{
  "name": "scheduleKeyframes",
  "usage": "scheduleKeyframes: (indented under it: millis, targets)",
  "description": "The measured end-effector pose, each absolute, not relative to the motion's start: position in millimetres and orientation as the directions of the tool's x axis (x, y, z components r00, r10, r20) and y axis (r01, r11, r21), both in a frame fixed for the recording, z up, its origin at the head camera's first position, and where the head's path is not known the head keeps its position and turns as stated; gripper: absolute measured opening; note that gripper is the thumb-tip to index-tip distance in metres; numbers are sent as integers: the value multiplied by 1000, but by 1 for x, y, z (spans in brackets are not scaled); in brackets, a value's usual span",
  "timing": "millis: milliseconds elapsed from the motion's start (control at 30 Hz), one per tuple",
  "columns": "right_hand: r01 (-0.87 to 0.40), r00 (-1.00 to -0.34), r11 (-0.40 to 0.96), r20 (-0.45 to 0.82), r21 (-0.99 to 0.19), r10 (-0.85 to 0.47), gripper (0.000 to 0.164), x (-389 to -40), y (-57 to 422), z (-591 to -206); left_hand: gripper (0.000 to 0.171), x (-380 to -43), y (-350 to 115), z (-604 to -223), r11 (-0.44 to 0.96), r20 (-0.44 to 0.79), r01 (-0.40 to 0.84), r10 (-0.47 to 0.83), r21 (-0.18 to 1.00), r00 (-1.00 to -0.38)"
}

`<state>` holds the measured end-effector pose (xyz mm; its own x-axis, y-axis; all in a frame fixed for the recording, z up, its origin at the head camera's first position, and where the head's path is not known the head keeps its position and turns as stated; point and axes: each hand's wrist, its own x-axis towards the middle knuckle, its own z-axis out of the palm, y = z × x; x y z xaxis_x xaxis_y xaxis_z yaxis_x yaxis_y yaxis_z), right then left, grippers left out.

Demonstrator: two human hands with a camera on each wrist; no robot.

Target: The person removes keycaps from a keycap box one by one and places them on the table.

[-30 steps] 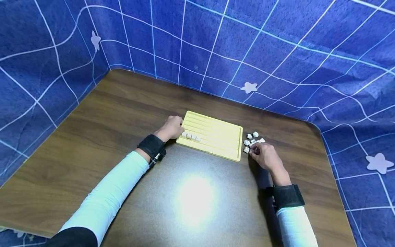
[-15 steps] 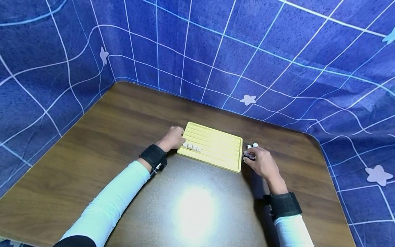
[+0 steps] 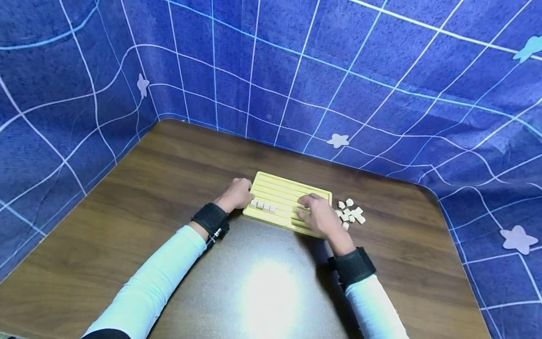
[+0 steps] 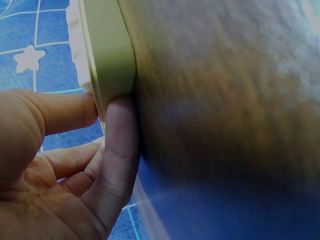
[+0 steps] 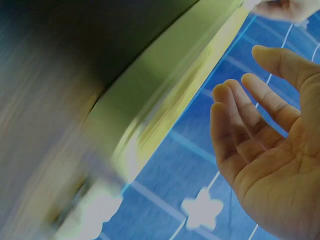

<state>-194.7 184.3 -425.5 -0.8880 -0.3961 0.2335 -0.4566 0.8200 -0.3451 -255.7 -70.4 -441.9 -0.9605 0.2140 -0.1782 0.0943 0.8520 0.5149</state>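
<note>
A yellow ridged tray point(image 3: 277, 188) lies flat on the table. My left hand point(image 3: 237, 192) grips its left end, thumb over the rim and a finger low against the outer wall, as the left wrist view shows. Beside that thumb, several small white keycap-like pieces point(image 3: 260, 205) sit in a row in one groove; their raised tops point(image 4: 77, 55) stand above the rim. Over the tray's right part hovers my right hand point(image 3: 323, 216). In the right wrist view its thumb and fingers point(image 5: 230, 135) are apart and loosely bent, with nothing seen between them.
Just beyond the tray's right end lies a loose pile of similar white pieces point(image 3: 349, 213). The brown wooden table point(image 3: 190, 155) is backed by a blue curtain point(image 3: 237, 70) with white lines and stars. Glare lights the table's front middle.
My right hand has moved left from the loose white pile to above the tray, uncovering the pile. The left hand keeps its grip on the tray's left end. The head view has tilted slightly.
</note>
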Motion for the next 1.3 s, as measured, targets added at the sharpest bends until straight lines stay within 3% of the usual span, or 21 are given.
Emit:
scheduleKeyframes:
  millis: [433,1300]
  targets:
    - [-416,-909,814,184,-404,-374,25,-199,126,-433,12,-255,-71,-442,847,-155,111,221,519,-963]
    - [-391,-918,854,87,-343,-386,8,-204,113,-440,21,-254,-71,-445,850,-168,101,216,517,-962]
